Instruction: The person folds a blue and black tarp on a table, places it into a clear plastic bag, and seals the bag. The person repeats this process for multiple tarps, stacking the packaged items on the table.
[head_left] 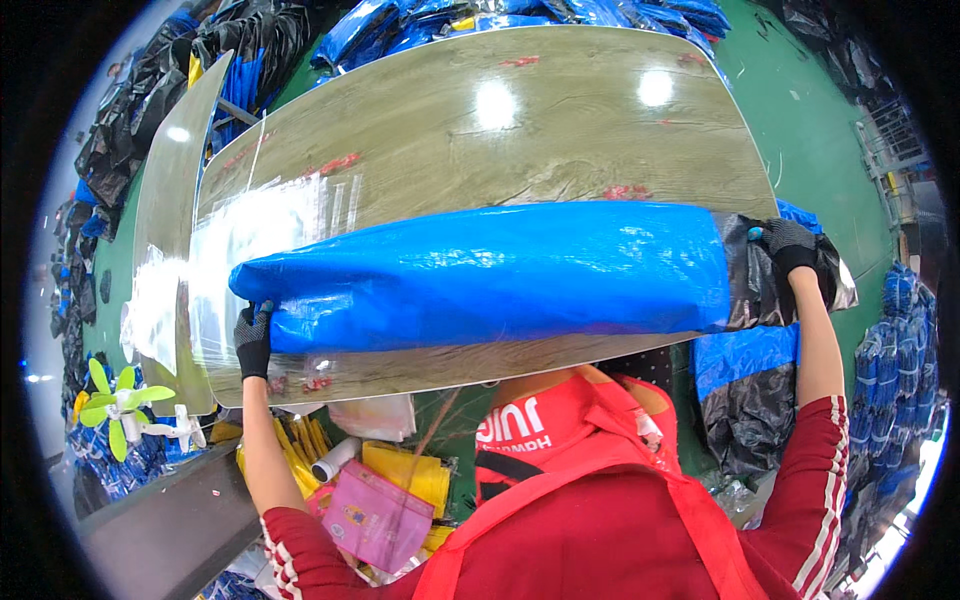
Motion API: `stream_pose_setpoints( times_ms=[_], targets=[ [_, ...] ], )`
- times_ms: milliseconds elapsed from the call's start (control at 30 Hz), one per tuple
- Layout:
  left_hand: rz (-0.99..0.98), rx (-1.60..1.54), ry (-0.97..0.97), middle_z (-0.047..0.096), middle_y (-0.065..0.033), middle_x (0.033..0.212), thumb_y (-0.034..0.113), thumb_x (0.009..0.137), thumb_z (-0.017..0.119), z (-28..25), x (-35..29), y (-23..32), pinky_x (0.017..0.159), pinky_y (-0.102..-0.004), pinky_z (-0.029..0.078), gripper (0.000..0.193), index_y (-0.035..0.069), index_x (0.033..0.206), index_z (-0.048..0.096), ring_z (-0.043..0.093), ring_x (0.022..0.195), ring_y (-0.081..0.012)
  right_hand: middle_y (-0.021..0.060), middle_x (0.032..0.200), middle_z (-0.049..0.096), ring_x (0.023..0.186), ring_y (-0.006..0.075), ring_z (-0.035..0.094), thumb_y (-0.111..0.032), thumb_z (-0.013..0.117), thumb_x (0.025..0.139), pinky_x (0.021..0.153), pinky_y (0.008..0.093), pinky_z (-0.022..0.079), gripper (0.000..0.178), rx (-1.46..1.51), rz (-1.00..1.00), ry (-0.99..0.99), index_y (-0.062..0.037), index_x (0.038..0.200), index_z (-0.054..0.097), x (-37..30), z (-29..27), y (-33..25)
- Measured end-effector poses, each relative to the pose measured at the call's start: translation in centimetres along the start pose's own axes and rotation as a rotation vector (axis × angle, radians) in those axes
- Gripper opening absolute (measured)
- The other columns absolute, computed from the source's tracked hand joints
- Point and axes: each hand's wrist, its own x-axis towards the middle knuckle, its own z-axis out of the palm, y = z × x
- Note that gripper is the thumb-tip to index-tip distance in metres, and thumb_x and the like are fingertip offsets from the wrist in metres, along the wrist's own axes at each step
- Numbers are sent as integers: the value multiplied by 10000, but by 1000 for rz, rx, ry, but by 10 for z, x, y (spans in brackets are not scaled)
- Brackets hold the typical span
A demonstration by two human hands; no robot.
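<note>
A long folded sheet of shiny blue plastic [480,275] with a black end lies across the wood-patterned table [470,140] in front of me. My left hand [255,340], in a dark glove, grips its gathered left end, with some fingers hidden by the fold. At the opposite end, my right hand [787,243], also gloved, is closed on the black part [750,280] near the table's right edge. Both arms are spread wide. The blue stretch between the hands looks fairly smooth, with creases toward the left end.
Below the table's right edge hangs a blue and black piece [745,400]. Blue bundles [400,25] lie beyond the far edge, and more are stacked at right [890,350]. A small green-bladed fan [122,408] stands at left. Yellow packs [405,475] and a pink bag [375,515] sit below.
</note>
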Motion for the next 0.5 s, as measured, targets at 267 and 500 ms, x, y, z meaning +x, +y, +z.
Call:
stream_pose_setpoints(
  times_ms=[267, 500],
  targets=[
    [568, 651, 298, 288, -169, 1514, 137, 753, 711, -11, -10, 60, 1151, -440, 237, 862, 239, 1489, 274, 332, 1353, -377, 153, 1327, 547, 1298, 334, 448, -184, 632, 825, 1091, 372, 340, 454, 1016, -470, 291, -111, 1268, 566, -19, -20, -22],
    [371, 1076, -308, 195, -142, 1566, 78, 884, 495, -34, 12, 111, 1167, -489, 157, 521, 294, 1358, 502, 209, 1432, -343, 121, 1539, 270, 1424, 417, 168, -571, 513, 861, 1121, 632, 40, 638, 256, -556, 227, -327, 1435, 383, -52, 7, -84]
  ],
)
